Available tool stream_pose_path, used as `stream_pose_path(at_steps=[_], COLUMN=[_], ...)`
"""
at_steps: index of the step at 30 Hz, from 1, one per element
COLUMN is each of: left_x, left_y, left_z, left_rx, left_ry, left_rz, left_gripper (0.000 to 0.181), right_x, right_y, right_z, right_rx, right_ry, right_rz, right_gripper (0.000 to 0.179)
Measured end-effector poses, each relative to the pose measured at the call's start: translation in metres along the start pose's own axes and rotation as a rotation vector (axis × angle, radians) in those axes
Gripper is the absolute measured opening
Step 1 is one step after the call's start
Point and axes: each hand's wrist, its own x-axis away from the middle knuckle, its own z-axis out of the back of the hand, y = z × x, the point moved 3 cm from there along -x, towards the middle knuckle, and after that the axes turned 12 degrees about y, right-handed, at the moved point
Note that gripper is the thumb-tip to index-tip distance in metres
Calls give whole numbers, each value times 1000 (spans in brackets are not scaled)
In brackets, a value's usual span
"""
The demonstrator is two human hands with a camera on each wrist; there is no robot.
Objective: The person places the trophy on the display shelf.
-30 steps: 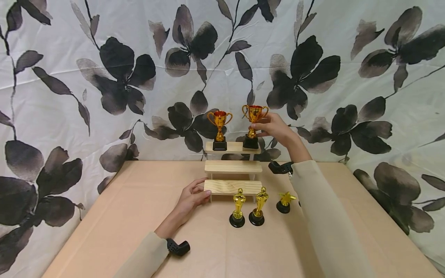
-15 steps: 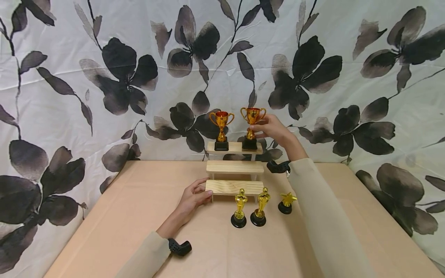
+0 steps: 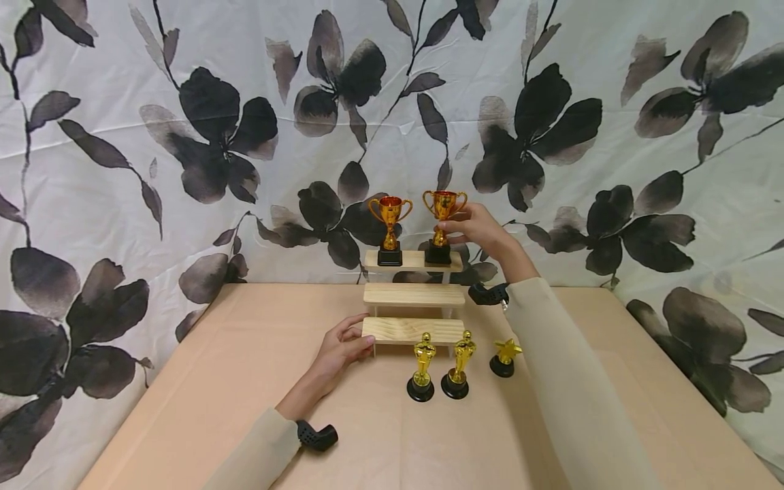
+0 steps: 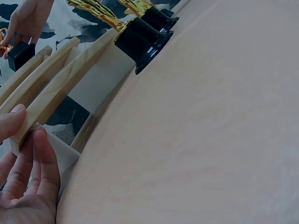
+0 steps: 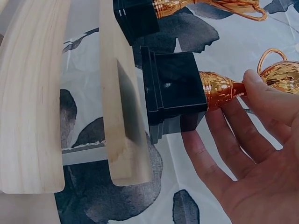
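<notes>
A three-tier wooden stand (image 3: pixel 414 295) is at the middle of the table, against the backdrop. My left hand (image 3: pixel 335 350) pinches the left end of its lowest shelf (image 4: pixel 70 79), thumb above and fingers beneath. On the top shelf a gold trophy cup (image 3: pixel 390 216) with a black base stands at the left. At that shelf's right end my right hand (image 3: pixel 482 231) grips a second trophy cup (image 3: pixel 442 212) by its stem. In the right wrist view this cup's black base (image 5: pixel 177 88) is at the shelf; whether it touches the wood I cannot tell.
Two gold figurine trophies, one (image 3: pixel 422 367) left of the other (image 3: pixel 459 365), stand in front of the stand. A gold star trophy (image 3: pixel 505 355) is to their right, near the right sleeve (image 3: pixel 569 367). A floral cloth (image 3: pixel 404 102) hangs behind the table (image 3: pixel 257 354).
My right hand has shifted the second trophy cup slightly left and down along the top shelf. My left hand keeps its hold on the lowest shelf.
</notes>
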Motion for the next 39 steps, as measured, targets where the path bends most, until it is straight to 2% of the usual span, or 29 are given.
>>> stream_pose_path(at_steps=[23, 39], left_x=[1, 0], left_y=[-1, -1], left_z=[1, 1], left_rx=[3, 1], left_ry=[-3, -6], left_rz=[0, 0], left_gripper=[68, 65], right_x=[-6, -7], right_y=[4, 5], right_z=[-3, -7], right_rx=[9, -7], right_ry=[-29, -54], right_rz=[-7, 32], right_gripper=[42, 43])
